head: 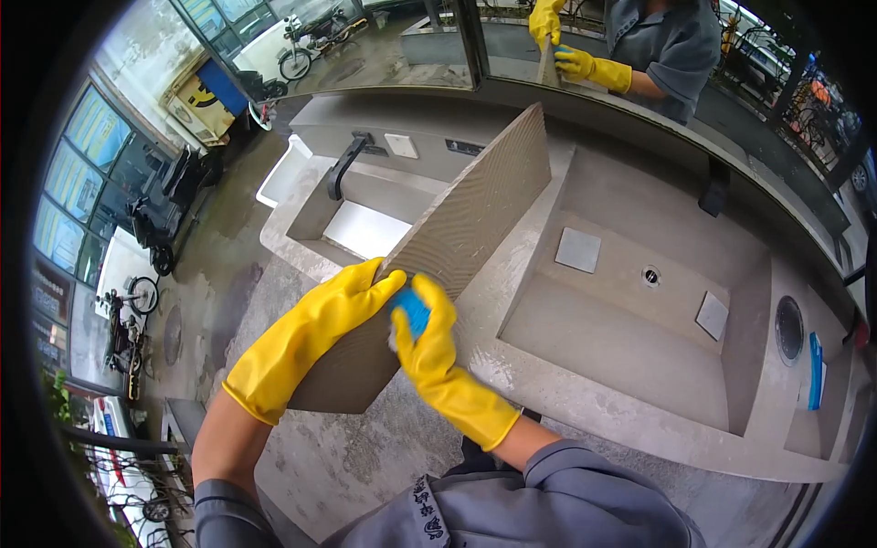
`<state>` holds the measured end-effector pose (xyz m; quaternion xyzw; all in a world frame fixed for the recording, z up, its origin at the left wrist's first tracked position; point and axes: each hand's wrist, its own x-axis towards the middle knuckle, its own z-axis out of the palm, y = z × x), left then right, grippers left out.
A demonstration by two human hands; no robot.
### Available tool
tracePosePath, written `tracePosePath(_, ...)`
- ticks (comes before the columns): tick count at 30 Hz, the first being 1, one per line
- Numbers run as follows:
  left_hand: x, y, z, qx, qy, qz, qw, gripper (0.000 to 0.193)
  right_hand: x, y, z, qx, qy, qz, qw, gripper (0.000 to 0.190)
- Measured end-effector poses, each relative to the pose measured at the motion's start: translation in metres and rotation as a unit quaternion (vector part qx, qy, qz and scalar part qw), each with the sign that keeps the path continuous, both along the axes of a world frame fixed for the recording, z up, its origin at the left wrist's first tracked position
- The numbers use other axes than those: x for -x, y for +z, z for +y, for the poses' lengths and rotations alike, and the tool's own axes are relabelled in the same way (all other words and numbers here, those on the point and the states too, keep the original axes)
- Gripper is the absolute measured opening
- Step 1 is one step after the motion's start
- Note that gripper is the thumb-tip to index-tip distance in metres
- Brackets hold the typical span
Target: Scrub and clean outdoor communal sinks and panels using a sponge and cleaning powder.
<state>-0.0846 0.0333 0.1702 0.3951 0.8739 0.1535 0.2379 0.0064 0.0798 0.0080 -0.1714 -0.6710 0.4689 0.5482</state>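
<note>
A flat grey-brown panel with a wavy ribbed face (479, 198) stands tilted on edge across the counter, its near end jutting past the counter's front. My left hand (336, 301), in a yellow rubber glove, grips the panel's upper edge, the thumb over the ribbed side. In my right hand (431, 335), gloved the same way, is a blue scrubber (415, 316) held against the ribbed face near my left thumb. The scrubber is blurred and partly covered by the fingers, with something whitish at its lower edge. The panel hides part of the small sink.
Left of the panel is a small stone sink (308, 219) with a black faucet (346, 164). A large stone basin (616, 370) with a drain (651, 275) lies to the right. A mirror (411, 61) runs along the back. A blue packet (815, 370) lies far right.
</note>
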Motion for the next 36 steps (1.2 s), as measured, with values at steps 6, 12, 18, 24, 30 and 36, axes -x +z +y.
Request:
tracePosePath(6,0.001,0.0,-0.001,-0.044,-0.017,-0.116,0.992,0.047,0.003,-0.005,0.019,-0.022,-0.046,-0.006,0.999,0.045)
tracePosePath(12,0.009,-0.019,0.005,-0.054,0.015,-0.141,0.988,0.043,-0.014,0.027,-0.071,-0.243,0.105,-0.035,0.964,0.045)
tracePosePath(18,0.007,-0.028,0.0,-0.147,0.016,-0.259,0.954,0.038,-0.006,0.045,-0.07,-0.36,0.107,-0.062,0.925,0.034)
tracePosePath(24,0.0,-0.022,0.002,-0.112,0.024,-0.267,0.957,0.039,-0.022,0.067,-0.079,-0.523,0.164,-0.025,0.836,0.036)
tracePosePath(30,0.004,-0.027,0.006,-0.094,0.021,-0.308,0.947,0.041,-0.024,0.084,-0.124,-0.461,0.127,-0.189,0.858,0.028)
tracePosePath(36,0.003,-0.013,0.004,-0.07,-0.015,-0.249,0.966,0.045,-0.002,0.018,-0.071,-0.602,0.132,0.032,0.787,0.033)
